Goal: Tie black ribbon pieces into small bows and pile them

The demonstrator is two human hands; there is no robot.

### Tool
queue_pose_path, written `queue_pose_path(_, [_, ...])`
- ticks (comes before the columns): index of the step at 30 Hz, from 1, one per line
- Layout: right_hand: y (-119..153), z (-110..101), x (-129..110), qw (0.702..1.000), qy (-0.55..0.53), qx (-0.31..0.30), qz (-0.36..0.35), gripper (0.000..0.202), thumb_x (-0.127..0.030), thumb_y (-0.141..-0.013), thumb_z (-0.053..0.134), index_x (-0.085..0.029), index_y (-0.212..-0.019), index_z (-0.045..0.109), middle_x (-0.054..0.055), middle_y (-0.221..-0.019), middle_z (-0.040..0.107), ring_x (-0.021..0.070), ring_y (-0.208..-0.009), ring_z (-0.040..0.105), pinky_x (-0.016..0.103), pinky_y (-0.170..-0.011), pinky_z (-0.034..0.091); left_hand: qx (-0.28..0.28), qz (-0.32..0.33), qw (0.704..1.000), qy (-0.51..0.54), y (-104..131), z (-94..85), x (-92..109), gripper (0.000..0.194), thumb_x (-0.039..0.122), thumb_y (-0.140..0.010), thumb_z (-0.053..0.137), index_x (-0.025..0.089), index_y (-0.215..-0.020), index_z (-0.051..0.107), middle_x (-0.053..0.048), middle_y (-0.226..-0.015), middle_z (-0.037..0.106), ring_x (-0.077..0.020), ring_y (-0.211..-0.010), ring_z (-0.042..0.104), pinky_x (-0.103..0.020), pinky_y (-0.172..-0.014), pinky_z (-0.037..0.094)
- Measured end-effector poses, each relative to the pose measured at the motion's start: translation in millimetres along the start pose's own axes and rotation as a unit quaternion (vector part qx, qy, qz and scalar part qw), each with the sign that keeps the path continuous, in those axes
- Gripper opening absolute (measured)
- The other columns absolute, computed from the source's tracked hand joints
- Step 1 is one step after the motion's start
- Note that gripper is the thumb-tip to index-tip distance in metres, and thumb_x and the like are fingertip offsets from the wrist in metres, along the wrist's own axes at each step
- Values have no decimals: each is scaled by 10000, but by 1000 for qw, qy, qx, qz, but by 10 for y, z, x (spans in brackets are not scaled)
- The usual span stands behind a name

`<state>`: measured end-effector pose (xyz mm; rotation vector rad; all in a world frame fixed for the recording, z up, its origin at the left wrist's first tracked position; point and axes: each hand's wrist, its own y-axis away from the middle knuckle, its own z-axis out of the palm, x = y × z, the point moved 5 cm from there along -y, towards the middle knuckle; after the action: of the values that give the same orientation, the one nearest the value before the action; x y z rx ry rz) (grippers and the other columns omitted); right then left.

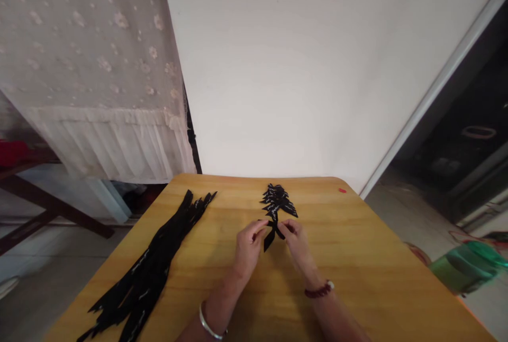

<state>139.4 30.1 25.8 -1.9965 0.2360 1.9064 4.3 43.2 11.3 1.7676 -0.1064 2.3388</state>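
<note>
Between my two hands is a small black ribbon bow, its pointed tail hanging toward me. My left hand pinches its left side with thumb and forefinger. On the other side, my right hand has its fingers closed on the bow's right loop. Just beyond lies a pile of black bows with white lettering, close to the held one. A long bundle of black ribbon strips, also marked with white writing, stretches along the left part of the wooden table.
A small red object lies near the table's far right corner. Behind the table stands a white wall. A lace curtain hangs at the left, and a green bin is on the floor at right.
</note>
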Motion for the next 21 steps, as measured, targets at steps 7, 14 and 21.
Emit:
queue_pose_path(7, [60,65,-32,999,-12,-41,26,321,-447,-683,491,-158,-561,560,7,-518,530,134,-505,468,224,-438,321,-12,11,992,-124,21,105,-38,431,237,-620,597,179,-1046,580,-4,-592,630,-47,-261,336,-188,-285,256])
queue_pose_path(14, [99,179,22,994,24,-103,-27,428,-506,-758,383,-161,-601,581,-14,-493,471,120,-475,430,231,-460,338,27,-5,999,-40,-47,14,-12,322,287,-615,594,130,-896,620,-28,-714,647,1,-242,281,-166,-251,179])
queue_pose_path(21, [95,42,-100,996,61,-22,-65,301,-432,-766,430,-167,-712,561,-18,-564,492,99,-476,417,206,-437,328,44,-71,988,130,-79,-93,-36,291,288,-545,671,112,-774,632,22,-530,581,35,-224,222,-141,-255,71])
